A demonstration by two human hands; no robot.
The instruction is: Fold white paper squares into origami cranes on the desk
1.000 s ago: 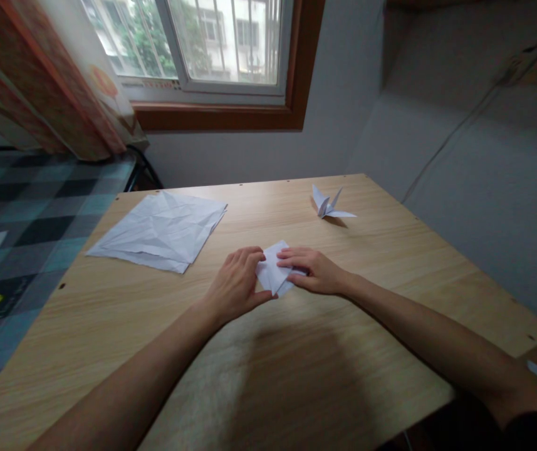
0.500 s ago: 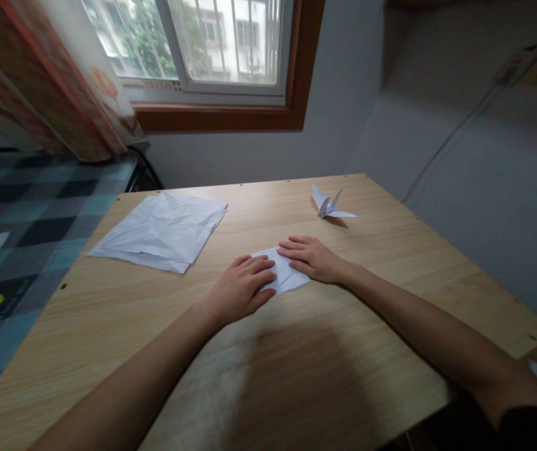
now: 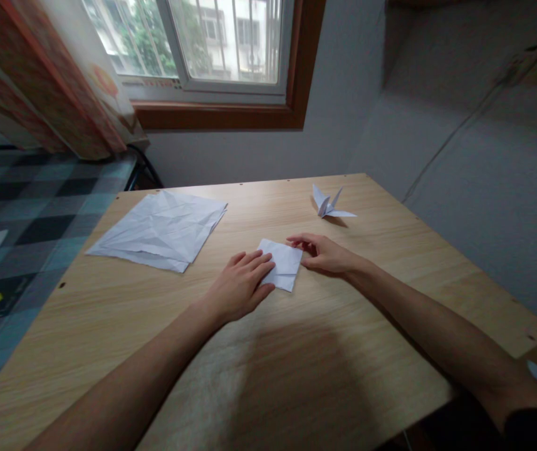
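A small folded square of white paper (image 3: pixel 286 258) lies on the wooden table, with a crease line across its lower part. My left hand (image 3: pixel 244 282) rests flat on its left side, fingers stretched out and covering that edge. Beside the paper's right corner is my right hand (image 3: pixel 319 252), its fingers curved and the thumb apart from them, with nothing visibly held. Whether those fingertips touch the paper's edge I cannot tell. Farther back on the right stands a folded white paper crane (image 3: pixel 328 205).
Creased white paper sheets (image 3: pixel 165 228) lie stacked at the table's back left. The wooden table (image 3: pixel 193 376) meets a checkered cloth surface (image 3: pixel 47 207) on the left. Behind are a window (image 3: pixel 230 44) and a curtain (image 3: pixel 52 81); a cable (image 3: pixel 456 134) runs down the right wall.
My right hand has lifted off the paper and drawn slightly right, its fingers now curved. The folded paper has turned a little and shows more of its face. My left hand stays on it.
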